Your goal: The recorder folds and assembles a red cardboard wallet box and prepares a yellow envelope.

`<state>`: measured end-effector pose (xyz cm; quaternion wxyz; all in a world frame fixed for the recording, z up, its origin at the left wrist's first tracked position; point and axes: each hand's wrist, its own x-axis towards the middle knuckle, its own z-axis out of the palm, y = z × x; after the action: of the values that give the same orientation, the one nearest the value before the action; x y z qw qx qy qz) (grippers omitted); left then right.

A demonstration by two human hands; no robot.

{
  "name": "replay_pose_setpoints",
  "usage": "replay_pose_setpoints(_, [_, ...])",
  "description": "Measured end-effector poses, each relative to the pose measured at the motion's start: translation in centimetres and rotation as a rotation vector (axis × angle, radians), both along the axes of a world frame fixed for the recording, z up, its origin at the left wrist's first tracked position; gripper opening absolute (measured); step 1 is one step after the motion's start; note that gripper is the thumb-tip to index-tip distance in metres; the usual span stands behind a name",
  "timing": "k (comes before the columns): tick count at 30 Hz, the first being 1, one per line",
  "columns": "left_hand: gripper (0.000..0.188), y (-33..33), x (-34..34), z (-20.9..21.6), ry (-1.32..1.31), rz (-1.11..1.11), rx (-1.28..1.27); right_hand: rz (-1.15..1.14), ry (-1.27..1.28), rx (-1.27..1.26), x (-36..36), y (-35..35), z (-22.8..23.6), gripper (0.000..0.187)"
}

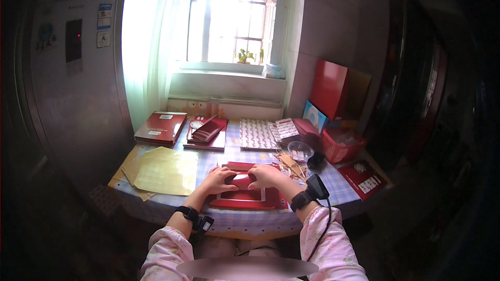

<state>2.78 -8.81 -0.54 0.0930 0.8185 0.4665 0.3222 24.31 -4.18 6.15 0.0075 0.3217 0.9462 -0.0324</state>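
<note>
At the near middle of the table, a red glossy card piece is curved up between my two hands. My left hand grips its left side, fingers curled over and thumb below. On the right side, my right hand holds it the same way, with fingers bent. Beneath lies a larger flat red cardboard piece with a pale inner border, partly hidden by the hands. Both wrists wear black straps, and a cable runs down from the right one.
Yellowish sheets lie left on the checked tablecloth. Behind are red boxes, a red folder stack and patterned sheets. To the right are cardboard scraps, a clear round tub, a red basket and a red printed card.
</note>
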Motion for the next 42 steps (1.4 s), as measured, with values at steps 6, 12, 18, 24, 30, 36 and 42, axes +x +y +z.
replay_pose_setpoints(6, [0.054, -0.5, 0.1, 0.4, 0.062, 0.069, -0.033, 0.008, -0.072, -0.002, -0.8, 0.0, -0.3, 0.045])
replay_pose_setpoints(12, [0.051, 0.2, 0.2, 1.1, 0.114, 0.018, -0.019, 0.041, -0.047, -0.025, -0.8, 0.6, -1.6, 0.047])
replay_pose_setpoints(18, [0.038, 0.5, 1.0, 4.1, 0.518, -0.08, -0.117, 0.066, -0.102, 0.028, -1.4, -0.5, -1.2, 0.042])
replay_pose_setpoints(24, [0.034, -0.1, 2.0, 4.2, 0.666, -0.003, -0.142, 0.071, -0.094, 0.139, -1.9, -0.9, -2.5, 0.037])
replay_pose_setpoints(30, [0.043, -0.3, 2.0, 3.4, 0.657, 0.026, 0.012, 0.1, 0.016, 0.242, -1.5, -1.0, -3.3, 0.042])
replay_pose_setpoints(36, [0.045, -0.2, 2.1, 3.3, 0.62, 0.0, -0.046, -0.02, 0.075, 0.154, -2.3, -1.5, -3.6, 0.046])
replay_pose_setpoints(42, [0.044, -0.3, 2.9, 3.5, 0.626, 0.084, -0.126, -0.11, 0.092, 0.146, -3.1, -2.0, -4.2, 0.044])
